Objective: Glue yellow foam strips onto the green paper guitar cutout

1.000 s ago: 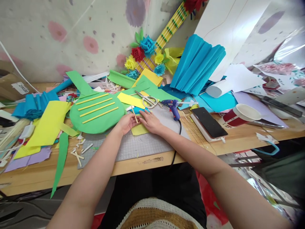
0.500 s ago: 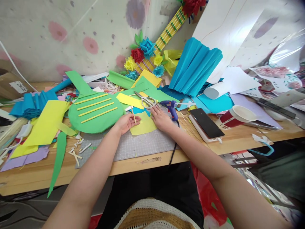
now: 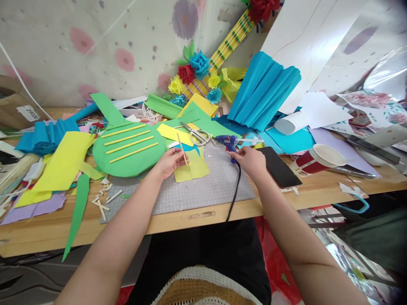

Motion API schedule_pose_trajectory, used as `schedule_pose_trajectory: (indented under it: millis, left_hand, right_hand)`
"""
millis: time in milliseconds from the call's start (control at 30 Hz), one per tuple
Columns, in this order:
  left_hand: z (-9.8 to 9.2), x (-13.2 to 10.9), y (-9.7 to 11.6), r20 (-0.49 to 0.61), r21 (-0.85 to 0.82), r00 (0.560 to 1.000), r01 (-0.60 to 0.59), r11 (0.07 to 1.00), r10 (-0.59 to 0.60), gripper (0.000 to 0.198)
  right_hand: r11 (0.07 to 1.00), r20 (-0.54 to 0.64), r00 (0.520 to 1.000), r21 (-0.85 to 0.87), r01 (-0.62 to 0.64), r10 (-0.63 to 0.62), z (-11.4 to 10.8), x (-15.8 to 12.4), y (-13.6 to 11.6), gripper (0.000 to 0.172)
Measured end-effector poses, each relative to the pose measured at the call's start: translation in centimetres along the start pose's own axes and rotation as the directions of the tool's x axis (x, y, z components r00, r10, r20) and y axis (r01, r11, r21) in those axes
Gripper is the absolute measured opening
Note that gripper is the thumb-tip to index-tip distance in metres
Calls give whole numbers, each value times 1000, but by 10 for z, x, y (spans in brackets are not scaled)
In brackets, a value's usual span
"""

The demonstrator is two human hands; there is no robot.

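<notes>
The fingers of the left hand (image 3: pixel 170 164) are pinched together around a thin pale stick (image 3: pixel 181 146), held slantwise with its top leaning away to the left. Over on the other side, the right hand (image 3: pixel 253 162) has its thumb and fingers at the handle of a purple glue gun (image 3: pixel 226 140); from where I stand I can't tell how far they have closed on it. Under the stick and the left fingertips lies a creased piece of yellow paper (image 3: pixel 197 168), flat on a grey cutting mat (image 3: pixel 216 186). Just beyond it rest the scissors (image 3: pixel 199 136), near the nose end of nothing but loose paper and the gun's back. To the left of that hand sits a green guitar shape (image 3: pixel 127 168) with yellow strips (image 3: pixel 132 151) across its body. By the right wrist a dark phone (image 3: pixel 282 167) lies tilted, and past it stands a red and white paper cup (image 3: pixel 318 160), all on the wooden bench (image 3: pixel 170 222). At the back, a pleated blue paper (image 3: pixel 263 93) leans up beside a flower-trimmed yellow guitar neck (image 3: pixel 230 44) against the patterned wall covering (image 3: pixel 104 38)
</notes>
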State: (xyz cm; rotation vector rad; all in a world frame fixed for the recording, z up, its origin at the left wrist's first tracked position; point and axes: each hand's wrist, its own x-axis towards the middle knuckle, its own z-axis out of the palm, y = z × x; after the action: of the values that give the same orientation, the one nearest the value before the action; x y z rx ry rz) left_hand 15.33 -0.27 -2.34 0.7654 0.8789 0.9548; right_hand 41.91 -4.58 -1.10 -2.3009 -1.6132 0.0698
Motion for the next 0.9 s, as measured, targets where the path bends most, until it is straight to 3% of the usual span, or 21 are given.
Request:
schedule_pose_trajectory:
  millis: [100, 167, 233, 300, 367, 433, 500, 567, 633, 700, 900]
  left_hand:
    - [1, 2, -1, 19, 10, 1000, 8, 1000, -9, 5]
    - [-1, 3, -1, 20, 11, 1000, 15, 1000, -16, 3]
    - [-4, 5, 0, 17, -6, 1000, 18, 1000, -18, 6]
    - [-7, 6, 0, 14, -27, 1000, 22, 999, -22, 6]
    - [-9, 7, 1, 17, -38, 999, 28, 999, -27, 6]
    - [-8, 8, 1, 21, -37, 999, 32, 999, -31, 6]
    - [-7, 7, 1, 25, -29, 999, 32, 999, -31, 5]
    - [-5, 6, 1, 33, -15, 999, 25, 1000, -24, 6]
    - [-5, 5, 3, 40, 4, 999, 17, 1000, -17, 8]
    - [-6, 5, 3, 32, 16, 999, 10, 1000, -10, 9]
    - [-10, 9, 3, -8, 16, 1000, 8, 1000, -7, 9]
  right_hand:
    - [991, -90, 992, 94, 98, -90, 10, 19, 10, 49]
    - [974, -41, 990, 180, 139, -134, 21, 30, 9, 45]
    - [957, 71, 994, 284, 59, -83, 29, 36, 5, 42]
    - [906, 102, 995, 421, -45, 2, 33, 36, 0, 43]
    - [782, 37, 998, 620, -64, 52, 28, 33, -3, 45]
    - [605, -30, 1000, 796, 23, 2, 17, 29, -5, 45]
    - [454, -46, 986, 883, 116, -163, 2, 25, -8, 42]
    - [396, 52, 931, 913, 102, -360, -9, 23, -12, 38]
    - [419, 203, 834, 907, 36, -513, -13, 21, -18, 37]
    - [470, 306, 753, 883, 4, -582, -8, 19, -25, 39]
    - [564, 369, 719, 825, 39, -589, 22, 8, -34, 44]
